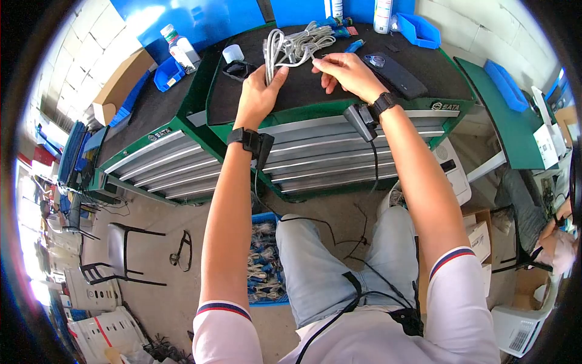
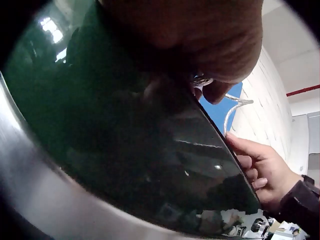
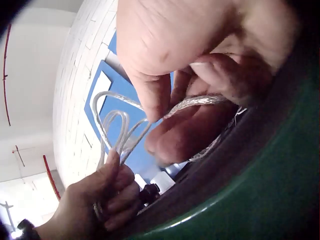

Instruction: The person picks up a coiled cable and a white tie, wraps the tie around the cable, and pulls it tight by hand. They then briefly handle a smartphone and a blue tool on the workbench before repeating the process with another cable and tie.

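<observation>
My left hand (image 1: 260, 91) grips the loops of a whitish, clear-sheathed cable (image 1: 271, 57) over the near part of the black mat. To its right, my right hand (image 1: 348, 71) pinches a length of the same cable between thumb and fingers. In the right wrist view the cable (image 3: 192, 104) runs through the right fingers, and its loops stand up out of the left hand (image 3: 100, 192). More coiled cable (image 1: 315, 39) with blue connector ends lies just beyond the hands. From the left wrist, the bench edge hides most of the cable.
A dark phone (image 1: 397, 79) lies right of the right hand. Behind the left hand are a white cup (image 1: 232, 53) and a black item (image 1: 239, 70). Blue bins (image 1: 419, 31), a spray can (image 1: 382, 15) and a bottle (image 1: 180, 48) stand around. Below, a blue crate (image 1: 267, 300) holds cables.
</observation>
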Available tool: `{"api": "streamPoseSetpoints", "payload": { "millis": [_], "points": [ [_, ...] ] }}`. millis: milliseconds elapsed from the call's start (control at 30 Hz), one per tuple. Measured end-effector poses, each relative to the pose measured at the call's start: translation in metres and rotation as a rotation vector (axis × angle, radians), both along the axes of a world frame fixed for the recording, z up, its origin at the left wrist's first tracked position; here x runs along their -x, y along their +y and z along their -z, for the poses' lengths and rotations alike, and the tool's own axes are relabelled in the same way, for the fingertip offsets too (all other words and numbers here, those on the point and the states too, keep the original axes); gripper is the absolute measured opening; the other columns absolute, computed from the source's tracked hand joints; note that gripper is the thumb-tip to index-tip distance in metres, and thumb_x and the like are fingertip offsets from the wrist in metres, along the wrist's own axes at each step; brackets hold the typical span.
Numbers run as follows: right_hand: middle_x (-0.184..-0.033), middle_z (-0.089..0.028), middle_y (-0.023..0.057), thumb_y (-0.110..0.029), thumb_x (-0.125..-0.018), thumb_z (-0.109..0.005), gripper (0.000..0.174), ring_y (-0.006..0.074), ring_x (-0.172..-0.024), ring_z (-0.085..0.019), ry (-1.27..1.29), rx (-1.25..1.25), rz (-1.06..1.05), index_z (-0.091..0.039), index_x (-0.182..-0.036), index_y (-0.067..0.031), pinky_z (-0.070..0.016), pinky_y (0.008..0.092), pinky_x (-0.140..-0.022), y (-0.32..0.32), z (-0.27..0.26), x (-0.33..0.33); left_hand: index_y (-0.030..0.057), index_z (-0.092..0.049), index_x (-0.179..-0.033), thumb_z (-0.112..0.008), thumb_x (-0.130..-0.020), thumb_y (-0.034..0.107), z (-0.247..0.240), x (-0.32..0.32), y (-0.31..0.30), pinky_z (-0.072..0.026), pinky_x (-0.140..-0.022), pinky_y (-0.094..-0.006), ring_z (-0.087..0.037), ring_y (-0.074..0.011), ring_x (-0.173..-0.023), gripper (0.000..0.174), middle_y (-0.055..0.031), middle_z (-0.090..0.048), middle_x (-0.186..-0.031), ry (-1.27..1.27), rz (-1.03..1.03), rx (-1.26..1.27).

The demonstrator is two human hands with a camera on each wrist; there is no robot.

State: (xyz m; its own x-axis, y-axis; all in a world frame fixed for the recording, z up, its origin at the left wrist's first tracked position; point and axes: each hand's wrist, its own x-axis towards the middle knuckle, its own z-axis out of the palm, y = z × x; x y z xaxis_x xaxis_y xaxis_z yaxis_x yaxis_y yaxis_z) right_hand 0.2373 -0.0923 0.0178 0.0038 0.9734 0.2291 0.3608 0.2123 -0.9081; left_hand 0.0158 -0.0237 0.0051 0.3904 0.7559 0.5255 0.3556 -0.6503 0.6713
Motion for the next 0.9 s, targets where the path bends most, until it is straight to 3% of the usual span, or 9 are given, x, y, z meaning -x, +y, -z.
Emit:
{"api": "streamPoseSetpoints", "payload": {
  "millis": [33, 100, 167, 267, 467, 533, 600, 767, 900],
  "points": [
    [-0.071, -0.064, 0.0026, -0.04, -0.098, -0.058, 0.04, 0.0103, -0.062, -0.064, 0.033, -0.011, -0.045, -0.067, -0.097, -0.0013, -0.0499, 0.0232, -0.054, 0.005, 0.002, 0.004, 0.0024, -0.056, -0.08, -0.06, -0.096, 0.042, 0.0, 0.0, 0.001, -0.0366, -0.05, -0.0283, -0.046, -0.0094, -0.054, 0.043, -0.0012, -0.052, -0.061, -0.008, 0.02, 0.03],
    [-0.072, -0.069, 0.0099, -0.037, -0.096, -0.061, 0.043, 0.0153, -0.059, -0.066, 0.075, -0.013, -0.053, -0.068, -0.087, 0.0048, -0.0536, 0.0267, -0.057, 0.011, 0.008, 0.009, 0.0027, -0.057, -0.08, -0.056, -0.098, 0.042, 0.001, 0.001, 0.003, -0.0369, -0.05, -0.0276, -0.048, -0.0097, -0.053, 0.044, -0.0012, -0.053, -0.06, -0.012, 0.057, 0.1],
    [-0.07, -0.068, 0.01, -0.036, -0.096, -0.061, 0.042, 0.015, -0.06, -0.066, 0.115, 0.041, -0.068, -0.068, -0.086, 0.0048, -0.0541, 0.0263, -0.058, 0.011, 0.006, 0.022, 0.0034, -0.06, -0.082, -0.049, -0.102, 0.041, 0.0, 0.002, 0.004, -0.0381, -0.049, -0.0258, -0.051, -0.0096, -0.053, 0.044, -0.0016, -0.057, -0.061, -0.005, 0.115, 0.174],
    [-0.068, -0.067, 0.0086, -0.033, -0.098, -0.055, 0.04, 0.0149, -0.059, -0.065, 0.084, 0.017, -0.162, -0.068, -0.081, 0.0022, -0.0535, 0.0263, -0.057, 0.019, 0.009, 0.046, 0.0014, -0.063, -0.08, -0.054, -0.099, 0.04, 0.0, 0.004, 0.004, -0.0429, -0.051, -0.0295, -0.055, -0.0124, -0.053, 0.044, -0.0052, -0.061, -0.063, -0.168, 0.193, 0.241],
    [-0.067, -0.065, 0.0087, -0.032, -0.092, -0.054, 0.035, 0.0151, -0.059, -0.064, -0.182, 0.055, -0.169, -0.069, -0.08, -0.0023, -0.0485, 0.032, -0.057, 0.027, 0.004, 0.065, -0.0007, -0.066, -0.085, -0.06, -0.098, 0.037, -0.004, 0.009, 0.004, -0.0429, -0.049, -0.0259, -0.056, -0.0107, -0.053, 0.04, -0.004, -0.063, -0.065, -0.187, 0.246, 0.276],
    [-0.078, -0.07, 0.0136, -0.034, -0.088, -0.057, 0.031, 0.0299, -0.077, -0.068, -0.414, -0.099, -0.156, -0.072, -0.086, -0.0068, -0.0515, 0.0405, -0.071, 0.024, 0.006, 0.069, -0.0014, -0.067, -0.085, -0.061, -0.097, 0.031, -0.003, 0.008, 0.008, -0.0431, -0.049, -0.0259, -0.056, -0.0106, -0.053, 0.035, -0.004, -0.063, -0.065, -0.202, 0.269, 0.297],
    [-0.084, -0.071, 0.0151, -0.036, -0.086, -0.06, 0.03, 0.0353, -0.085, -0.067, -0.471, -0.184, -0.105, -0.072, -0.088, -0.0084, -0.052, 0.0443, -0.076, 0.025, 0.011, 0.073, -0.0007, -0.067, -0.083, -0.061, -0.097, 0.027, 0.001, 0.007, 0.014, -0.0427, -0.05, -0.0259, -0.057, -0.0106, -0.055, 0.031, -0.0037, -0.063, -0.065, -0.277, 0.262, 0.347],
    [-0.087, -0.07, 0.0169, -0.029, -0.084, -0.063, 0.024, 0.0356, -0.089, -0.067, -0.496, -0.284, 0.035, -0.072, -0.092, -0.0075, -0.0525, 0.045, -0.079, 0.004, 0.011, 0.079, 0.0018, -0.061, -0.077, -0.056, -0.098, 0.02, 0.011, 0.007, 0.022, -0.0422, -0.052, -0.0274, -0.057, -0.0115, -0.057, 0.028, -0.0042, -0.06, -0.064, -0.319, 0.045, 0.081],
    [-0.086, -0.066, 0.0102, -0.015, -0.08, -0.068, 0.01, 0.0298, -0.086, -0.064, -0.74, -0.569, 0.216, -0.069, -0.086, -0.0065, -0.0518, 0.0413, -0.077, -0.008, 0.006, 0.067, 0.0032, -0.056, -0.082, -0.056, -0.099, 0.018, 0.014, 0.009, 0.028, -0.043, -0.051, -0.027, -0.054, -0.0112, -0.056, 0.022, -0.0019, -0.055, -0.064, -0.487, 0.144, 0.243]
  ]
}}
